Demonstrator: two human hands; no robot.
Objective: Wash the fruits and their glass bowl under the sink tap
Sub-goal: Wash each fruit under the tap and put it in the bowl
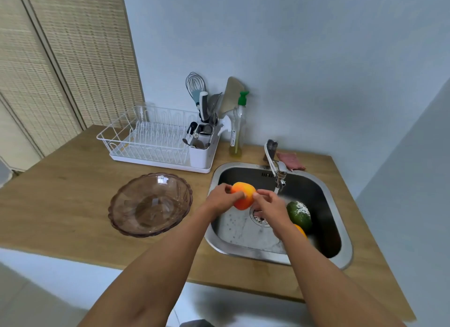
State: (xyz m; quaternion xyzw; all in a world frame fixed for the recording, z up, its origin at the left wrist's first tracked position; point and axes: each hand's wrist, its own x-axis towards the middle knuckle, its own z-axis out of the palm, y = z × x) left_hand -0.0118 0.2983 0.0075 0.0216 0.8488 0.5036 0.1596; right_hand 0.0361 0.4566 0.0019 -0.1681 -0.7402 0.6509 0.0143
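Note:
An orange-red fruit (243,195) is held over the left part of the steel sink (323,188), a little left of the tap (280,173). My left hand (222,197) grips it from the left, and my right hand (269,207) holds it from the right with curled fingers. On the sink floor at the right lies a wet green fruit (299,214). An orange fruit (300,230) shows partly behind my right forearm. The tinted glass bowl (151,203) stands with nothing in it on the wooden counter, left of the sink.
A white dish rack (148,141) with a utensil caddy (202,146) stands at the back of the counter (60,188). A dish soap bottle (238,132) and a pink cloth (291,160) sit behind the sink. The counter's front edge runs below the bowl.

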